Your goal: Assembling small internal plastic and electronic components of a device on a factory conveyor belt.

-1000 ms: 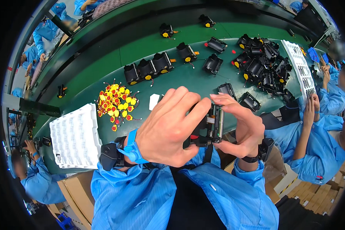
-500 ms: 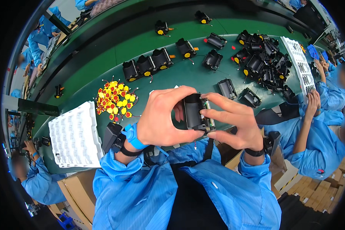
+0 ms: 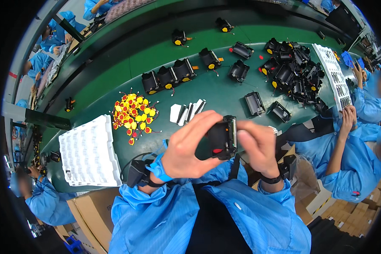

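My left hand (image 3: 190, 148) grips a black plastic housing (image 3: 219, 137) from its left side, thumb below and fingers over the top. The housing is tilted so that a narrow side with a green circuit board strip (image 3: 231, 134) shows. Near its lower end sits a small red spot. Close against the right of the housing is my right hand (image 3: 260, 148), its fingers curled in toward the thumb and slightly blurred. Whether it pinches anything small is hidden. Beyond my left hand lie white and black strips (image 3: 190, 111) on the green table.
A pile of yellow and red wired discs (image 3: 133, 113) lies to the left, near a white moulded tray (image 3: 89, 152). Black housings stand in a row (image 3: 167, 77) and heap up (image 3: 294, 67) at the right. Another white tray (image 3: 332, 72) lies by a co-worker (image 3: 347, 156).
The housing has turned in my left hand, bringing its circuit board side into view. My right hand has pulled its spread fingers off the board and curled them. The strips behind have come into view.
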The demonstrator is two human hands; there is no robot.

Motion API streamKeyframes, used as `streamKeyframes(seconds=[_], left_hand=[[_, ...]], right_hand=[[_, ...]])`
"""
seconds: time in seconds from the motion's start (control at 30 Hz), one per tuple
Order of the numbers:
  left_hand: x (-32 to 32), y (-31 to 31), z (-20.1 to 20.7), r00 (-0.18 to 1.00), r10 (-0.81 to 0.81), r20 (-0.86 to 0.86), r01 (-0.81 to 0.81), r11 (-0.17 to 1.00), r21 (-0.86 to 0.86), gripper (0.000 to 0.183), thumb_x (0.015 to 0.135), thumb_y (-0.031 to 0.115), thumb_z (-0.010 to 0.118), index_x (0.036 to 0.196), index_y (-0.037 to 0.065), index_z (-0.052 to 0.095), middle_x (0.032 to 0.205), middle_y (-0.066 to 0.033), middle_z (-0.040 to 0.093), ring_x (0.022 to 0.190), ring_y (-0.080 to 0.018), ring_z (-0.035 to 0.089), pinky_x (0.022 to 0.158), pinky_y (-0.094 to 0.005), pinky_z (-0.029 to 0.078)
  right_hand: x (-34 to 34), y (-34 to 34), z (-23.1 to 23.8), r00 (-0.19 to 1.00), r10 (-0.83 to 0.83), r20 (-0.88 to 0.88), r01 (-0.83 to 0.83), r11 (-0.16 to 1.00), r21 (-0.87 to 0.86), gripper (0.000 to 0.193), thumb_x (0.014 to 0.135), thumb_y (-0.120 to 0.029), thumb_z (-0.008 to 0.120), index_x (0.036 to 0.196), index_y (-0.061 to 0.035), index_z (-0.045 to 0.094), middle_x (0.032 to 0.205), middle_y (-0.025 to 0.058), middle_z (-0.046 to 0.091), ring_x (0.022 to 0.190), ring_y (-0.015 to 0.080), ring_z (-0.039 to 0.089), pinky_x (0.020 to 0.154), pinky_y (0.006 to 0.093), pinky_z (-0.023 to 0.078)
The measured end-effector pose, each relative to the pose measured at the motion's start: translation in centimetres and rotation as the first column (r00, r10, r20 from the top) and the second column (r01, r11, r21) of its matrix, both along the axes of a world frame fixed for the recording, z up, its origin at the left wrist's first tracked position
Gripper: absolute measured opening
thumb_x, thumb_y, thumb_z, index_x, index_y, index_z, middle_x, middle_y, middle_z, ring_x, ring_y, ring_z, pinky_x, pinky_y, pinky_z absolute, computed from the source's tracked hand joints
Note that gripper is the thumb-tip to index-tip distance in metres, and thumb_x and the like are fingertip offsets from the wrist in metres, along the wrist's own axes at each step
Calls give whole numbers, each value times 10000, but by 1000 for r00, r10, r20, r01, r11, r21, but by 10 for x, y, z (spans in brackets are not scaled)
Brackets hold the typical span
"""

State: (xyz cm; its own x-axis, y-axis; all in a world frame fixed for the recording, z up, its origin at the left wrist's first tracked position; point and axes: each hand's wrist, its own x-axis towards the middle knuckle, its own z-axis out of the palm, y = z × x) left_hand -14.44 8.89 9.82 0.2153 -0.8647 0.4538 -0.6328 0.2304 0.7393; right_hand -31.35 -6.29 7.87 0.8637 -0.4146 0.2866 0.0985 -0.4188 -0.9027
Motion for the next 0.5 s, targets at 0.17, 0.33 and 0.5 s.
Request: streamKeyframes(seconds=[0.17, 0.33, 0.5], left_hand=[[0, 6, 4, 992, -87, -87, 94, 992, 87, 761, 733, 169, 859, 1362, -73, 506, 1317, -235, 595, 1209, -358, 611, 1035, -404, 465], [-10, 7, -2, 984, 38, -172, -2, 979, 205, 453, 891, 63, 695, 1310, -31, 551, 1005, -172, 685, 824, -253, 689, 734, -347, 528], [-13, 6, -8, 989, 88, -122, -75, 991, 109, 335, 878, 25, 680, 1200, -23, 606, 874, -147, 687, 710, -235, 684, 661, -317, 524]], right_hand=[[11, 21, -7, 992, -120, 35, 122, 988, -95, 89, 966, -43, 599, 903, 18, 611, 636, 144, 558, 518, 300, 564, 508, 384, 415], [9, 35, -8, 977, -170, 126, 197, 949, -244, 84, 946, 9, 593, 1011, 47, 630, 710, 163, 593, 587, 335, 603, 536, 409, 452], [8, 44, -8, 973, -156, 168, 202, 929, -311, 134, 933, 24, 599, 1042, 99, 615, 753, 179, 593, 597, 338, 597, 539, 411, 457]])
